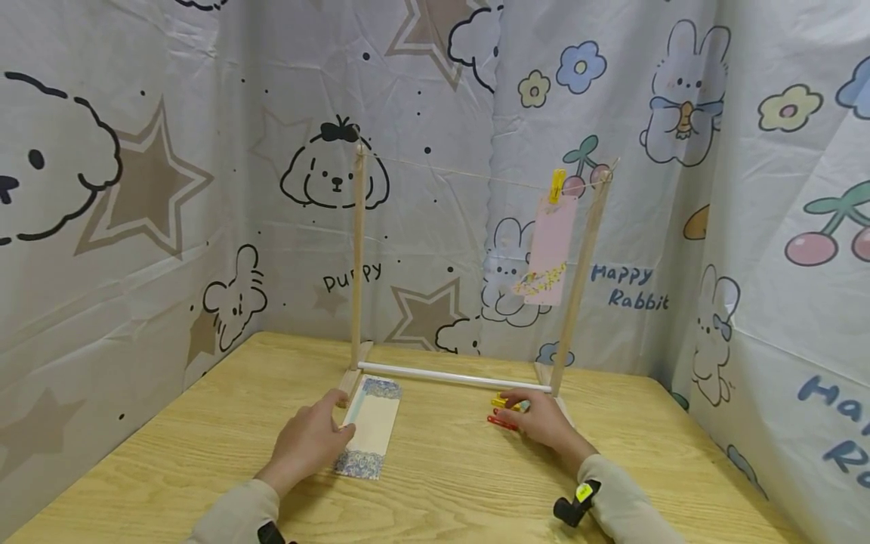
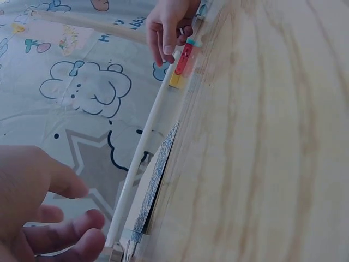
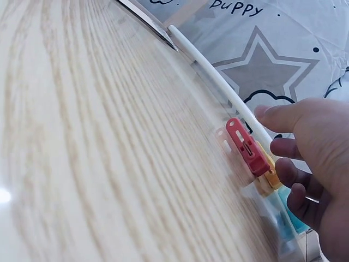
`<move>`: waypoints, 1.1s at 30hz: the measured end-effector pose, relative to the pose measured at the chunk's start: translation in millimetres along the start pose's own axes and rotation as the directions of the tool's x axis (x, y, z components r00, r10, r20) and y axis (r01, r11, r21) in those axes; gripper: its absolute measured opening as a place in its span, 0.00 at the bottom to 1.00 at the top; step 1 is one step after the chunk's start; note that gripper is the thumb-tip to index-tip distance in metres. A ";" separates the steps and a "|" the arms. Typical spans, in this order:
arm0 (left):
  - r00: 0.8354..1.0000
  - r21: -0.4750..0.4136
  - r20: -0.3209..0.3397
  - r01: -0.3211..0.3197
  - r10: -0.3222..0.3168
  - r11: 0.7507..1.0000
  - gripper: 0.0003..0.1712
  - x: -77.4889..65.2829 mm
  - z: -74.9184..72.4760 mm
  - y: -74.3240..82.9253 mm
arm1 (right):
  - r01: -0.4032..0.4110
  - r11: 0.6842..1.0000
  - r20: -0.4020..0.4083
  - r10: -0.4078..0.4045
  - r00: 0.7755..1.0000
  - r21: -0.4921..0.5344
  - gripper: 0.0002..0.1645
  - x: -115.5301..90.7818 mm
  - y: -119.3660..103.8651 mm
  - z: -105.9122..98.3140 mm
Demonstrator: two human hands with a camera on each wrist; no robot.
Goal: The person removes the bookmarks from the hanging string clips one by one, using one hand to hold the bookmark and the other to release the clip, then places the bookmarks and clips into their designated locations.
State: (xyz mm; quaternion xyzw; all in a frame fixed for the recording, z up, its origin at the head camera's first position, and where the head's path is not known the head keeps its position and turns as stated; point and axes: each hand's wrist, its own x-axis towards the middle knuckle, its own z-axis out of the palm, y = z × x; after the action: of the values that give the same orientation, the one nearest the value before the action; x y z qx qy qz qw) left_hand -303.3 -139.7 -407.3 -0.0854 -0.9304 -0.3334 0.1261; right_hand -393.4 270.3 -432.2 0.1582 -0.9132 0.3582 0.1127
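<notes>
In the head view my left hand [image 1: 306, 438] hovers by the left edge of a cream card [image 1: 374, 423] with blue patterned ends. Its thumb and fingers are apart, with nothing held between them. My right hand [image 1: 542, 420] reaches over a small group of clothespins on the table. The right wrist view shows them as a red clothespin [image 3: 248, 147], a yellow clothespin [image 3: 270, 169] and a teal clothespin [image 3: 293, 210]. The right fingers [image 3: 292, 147] curve loosely beside them, gripping none.
Behind the hands stands a wooden frame, its left post [image 1: 359, 264] and right post [image 1: 581, 279] joined by a white rod [image 1: 455, 376] below and a string [image 1: 455, 168] above. A yellow clothespin [image 1: 557, 186] holds a pink card [image 1: 552, 242] on the string. Patterned curtains [image 1: 435, 249] enclose the wooden table [image 1: 435, 483].
</notes>
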 end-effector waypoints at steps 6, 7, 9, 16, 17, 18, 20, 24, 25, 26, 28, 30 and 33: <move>0.998 -0.034 -0.061 -0.014 0.012 0.999 0.28 1.7 0.7 -0.4 | 0.009 0.999 -0.006 -0.009 1.000 0.042 0.23 -1.3 -3.1 -5.2; 0.998 -0.036 -0.063 -0.015 0.013 0.999 0.27 1.9 0.9 -0.3 | 0.015 0.999 -0.004 -0.015 1.000 0.050 0.24 -1.7 -3.5 -6.1; 0.998 -0.039 -0.063 -0.017 0.015 0.999 0.27 2.3 1.3 -0.2 | 0.027 0.998 -0.004 -0.027 1.000 0.062 0.23 -2.3 -4.0 -7.9; 0.998 -0.040 -0.059 -0.024 0.022 0.999 0.27 2.6 2.6 -1.3 | 0.010 0.995 -0.051 -0.005 0.999 0.097 0.22 -3.4 -5.4 -12.5; 0.998 -0.040 -0.060 -0.025 0.022 0.999 0.27 2.6 2.5 -1.3 | 0.005 0.995 -0.055 0.001 0.998 0.102 0.22 -3.7 -6.3 -13.2; 0.998 -0.040 -0.060 -0.025 0.023 0.999 0.28 2.5 2.4 -1.3 | 0.001 0.995 -0.059 0.005 0.998 0.103 0.22 -3.2 -6.9 -13.7; 0.998 -0.042 -0.058 -0.025 0.022 0.999 0.28 2.5 2.7 -0.9 | -0.017 0.994 -0.069 0.024 0.997 0.104 0.22 -3.0 -7.6 -14.7; 0.998 -0.040 -0.057 -0.022 0.020 0.999 0.29 2.1 2.4 0.5 | -0.054 0.993 -0.085 0.063 0.994 0.101 0.23 -2.1 -7.9 -16.6; 0.998 -0.042 -0.056 -0.023 0.020 0.999 0.29 2.1 2.3 0.8 | -0.058 0.993 -0.089 0.067 0.994 0.103 0.23 -2.2 -7.4 -17.1; 0.998 -0.043 -0.057 -0.024 0.022 0.999 0.29 2.0 2.1 1.1 | -0.066 0.991 -0.091 0.076 0.993 0.113 0.23 -2.2 -6.9 -17.5; 0.998 -0.043 -0.057 -0.027 0.025 0.999 0.29 1.9 1.9 1.5 | -0.070 0.990 -0.096 0.082 0.992 0.125 0.23 -1.9 -6.4 -18.4; 0.998 -0.041 -0.057 -0.028 0.026 0.999 0.29 1.9 1.8 1.5 | -0.067 0.989 -0.097 0.080 0.992 0.135 0.23 -1.5 -5.4 -19.3; 0.998 -0.041 -0.055 -0.029 0.027 0.999 0.29 2.1 2.1 1.3 | -0.069 0.983 -0.094 0.086 0.992 0.171 0.22 -0.1 -5.3 -20.9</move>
State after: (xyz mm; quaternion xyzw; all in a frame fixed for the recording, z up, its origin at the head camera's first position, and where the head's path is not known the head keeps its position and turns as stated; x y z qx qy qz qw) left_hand -305.3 -137.3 -407.4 -0.0920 -0.9181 -0.3533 0.1540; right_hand -389.4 281.0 -413.9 0.1131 -0.8784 0.4455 0.1310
